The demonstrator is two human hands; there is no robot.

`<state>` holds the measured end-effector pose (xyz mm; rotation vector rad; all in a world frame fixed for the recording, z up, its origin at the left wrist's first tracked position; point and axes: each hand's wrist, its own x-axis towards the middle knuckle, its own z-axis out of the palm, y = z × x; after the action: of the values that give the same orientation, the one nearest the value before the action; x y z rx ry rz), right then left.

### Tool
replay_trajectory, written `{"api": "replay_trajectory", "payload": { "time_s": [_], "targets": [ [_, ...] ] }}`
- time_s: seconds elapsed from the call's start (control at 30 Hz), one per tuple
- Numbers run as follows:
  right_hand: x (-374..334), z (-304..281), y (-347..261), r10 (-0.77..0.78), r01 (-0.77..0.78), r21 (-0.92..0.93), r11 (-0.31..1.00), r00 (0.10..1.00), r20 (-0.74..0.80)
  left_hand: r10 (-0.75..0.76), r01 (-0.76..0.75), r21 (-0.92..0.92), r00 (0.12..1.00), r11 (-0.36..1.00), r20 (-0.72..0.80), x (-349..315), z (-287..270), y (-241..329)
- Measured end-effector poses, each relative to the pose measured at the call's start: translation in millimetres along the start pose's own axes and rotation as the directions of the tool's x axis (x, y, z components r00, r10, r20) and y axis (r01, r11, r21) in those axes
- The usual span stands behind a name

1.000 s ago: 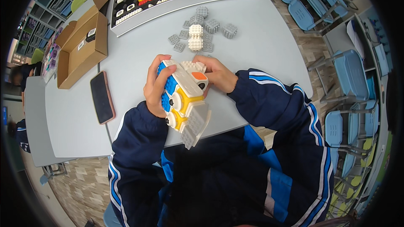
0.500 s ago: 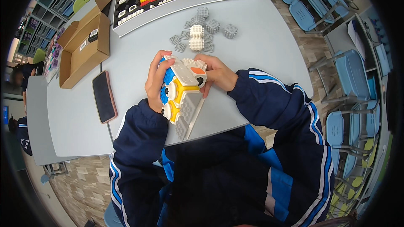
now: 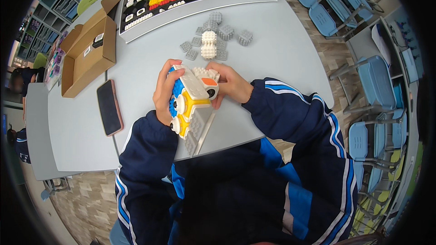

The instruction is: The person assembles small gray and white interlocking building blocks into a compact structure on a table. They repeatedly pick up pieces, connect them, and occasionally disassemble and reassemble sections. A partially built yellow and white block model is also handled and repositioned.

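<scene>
Between my two hands is a toy block model of white, yellow, blue and grey studded parts, tilted above the near edge of the table. Black-and-white round pieces sit on its yellow part, and an orange patch marks a white part. My left hand is wrapped round its blue and white left side. At the upper right, my right hand closes its fingers on the white part beside the orange patch; some fingertips are hidden. Just beyond the model stand white studded blocks, with several grey blocks around them.
A white-sided tray of coloured blocks lies across the far side. An opened cardboard box and a phone are on the left. Blue chairs stand to the right; people are at the far left edge.
The view has shifted slightly, so table things appear a little further left. Both hands keep their hold on the block model, which looks turned only slightly.
</scene>
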<state>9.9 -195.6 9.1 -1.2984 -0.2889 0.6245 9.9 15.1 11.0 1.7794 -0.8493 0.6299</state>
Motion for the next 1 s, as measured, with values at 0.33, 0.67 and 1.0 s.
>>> {"api": "replay_trajectory", "payload": {
  "time_s": [0.33,0.67,1.0],
  "targets": [
    [8,-7,14,-0.102,0.099,0.043,0.994,0.991,0.087,0.094,-0.094,0.029,0.995,0.995,0.026,1,-6,9],
    [8,-7,9,-0.254,0.284,-0.203,0.937,0.953,0.165,0.049,-0.123,0.127,0.881,0.984,0.471,5,-23,39],
    [8,-2,0,-0.229,0.260,-0.260,0.930,0.963,0.144,0.252,-0.357,0.167,0.857,0.919,0.449,3,-24,28]
  ]
}}
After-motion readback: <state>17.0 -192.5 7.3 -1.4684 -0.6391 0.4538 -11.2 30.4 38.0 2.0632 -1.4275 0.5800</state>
